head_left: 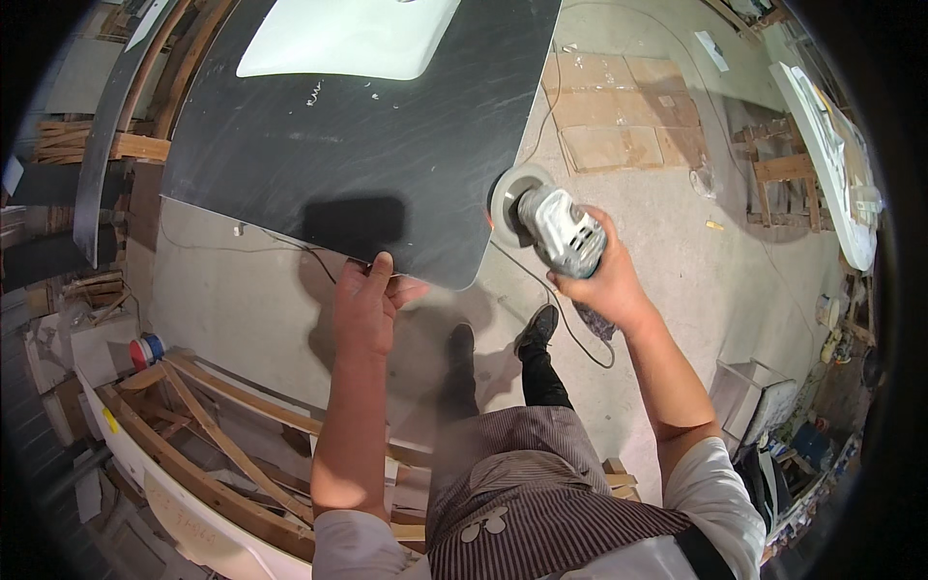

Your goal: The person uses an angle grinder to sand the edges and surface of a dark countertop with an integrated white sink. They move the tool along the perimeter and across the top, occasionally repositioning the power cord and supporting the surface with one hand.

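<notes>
A dark grey slab (pixel 425 145) with pale streaks spreads out before me, its near right corner rounded. My left hand (pixel 367 295) pinches the slab's near edge, thumb on top and fingers underneath. At the slab's right edge, my right hand (pixel 604 275) grips an angle grinder (pixel 561 227) with a dusty white and grey body. Its round disc (pixel 517 203) meets or nearly meets that edge; whether it touches I cannot tell. A white basin (pixel 348 39) shows in the far part of the slab.
Flattened cardboard (pixel 628 111) lies on the floor to the far right. A black cord (pixel 541 280) loops below the grinder near my feet. Wooden frames (pixel 222 425) stand at the lower left. A white panel (pixel 826 164) leans on a wooden stand at the right.
</notes>
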The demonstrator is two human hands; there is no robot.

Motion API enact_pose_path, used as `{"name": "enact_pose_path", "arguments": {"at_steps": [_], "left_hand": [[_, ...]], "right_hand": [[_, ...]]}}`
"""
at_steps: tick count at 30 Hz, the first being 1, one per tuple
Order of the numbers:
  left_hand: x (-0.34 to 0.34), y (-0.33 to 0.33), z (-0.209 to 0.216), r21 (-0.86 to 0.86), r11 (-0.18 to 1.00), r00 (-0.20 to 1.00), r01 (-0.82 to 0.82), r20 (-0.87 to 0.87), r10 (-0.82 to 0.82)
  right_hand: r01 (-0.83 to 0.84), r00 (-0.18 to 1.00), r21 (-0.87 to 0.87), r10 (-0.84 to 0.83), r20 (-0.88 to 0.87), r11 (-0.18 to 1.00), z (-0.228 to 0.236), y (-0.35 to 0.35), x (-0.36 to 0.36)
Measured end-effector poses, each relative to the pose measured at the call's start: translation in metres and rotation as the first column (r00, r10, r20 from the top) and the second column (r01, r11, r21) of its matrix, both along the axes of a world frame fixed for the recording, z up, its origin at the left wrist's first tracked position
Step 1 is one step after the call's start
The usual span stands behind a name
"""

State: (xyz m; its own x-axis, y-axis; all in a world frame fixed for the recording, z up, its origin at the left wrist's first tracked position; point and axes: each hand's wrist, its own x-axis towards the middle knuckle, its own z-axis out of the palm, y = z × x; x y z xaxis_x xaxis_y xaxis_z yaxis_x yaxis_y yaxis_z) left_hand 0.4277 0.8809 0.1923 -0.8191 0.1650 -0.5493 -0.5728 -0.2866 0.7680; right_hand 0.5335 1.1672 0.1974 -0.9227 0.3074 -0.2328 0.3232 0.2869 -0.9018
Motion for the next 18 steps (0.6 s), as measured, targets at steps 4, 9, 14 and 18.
{"name": "enact_pose_path", "arguments": {"at_steps": [4, 9, 14, 18], "left_hand": [[-0.002, -0.001, 0.001, -0.046, 0.999, 1.0, 0.028, 0.005, -0.028], [-0.001, 0.0, 0.001, -0.056, 0.998, 0.999, 0.024, -0.025, -0.025], [0.004, -0.002, -0.006, -0.077, 0.997, 0.999, -0.015, -0.039, 0.012], [0.032, 0.01, -0.02, -0.153, 0.988, 0.989, -0.01, -0.15, -0.014]], "right_hand": [[0.089, 0.996, -0.059, -0.089, 0.007, 0.994, -0.005, 0.016, -0.027], [0.184, 0.979, 0.045, -0.179, -0.101, 0.982, -0.005, 0.023, -0.041], [0.16, 0.98, -0.042, -0.164, -0.113, 0.986, -0.012, -0.007, 0.012], [0.197, 0.979, -0.154, -0.202, -0.014, 0.968, -0.016, -0.035, 0.054]]}}
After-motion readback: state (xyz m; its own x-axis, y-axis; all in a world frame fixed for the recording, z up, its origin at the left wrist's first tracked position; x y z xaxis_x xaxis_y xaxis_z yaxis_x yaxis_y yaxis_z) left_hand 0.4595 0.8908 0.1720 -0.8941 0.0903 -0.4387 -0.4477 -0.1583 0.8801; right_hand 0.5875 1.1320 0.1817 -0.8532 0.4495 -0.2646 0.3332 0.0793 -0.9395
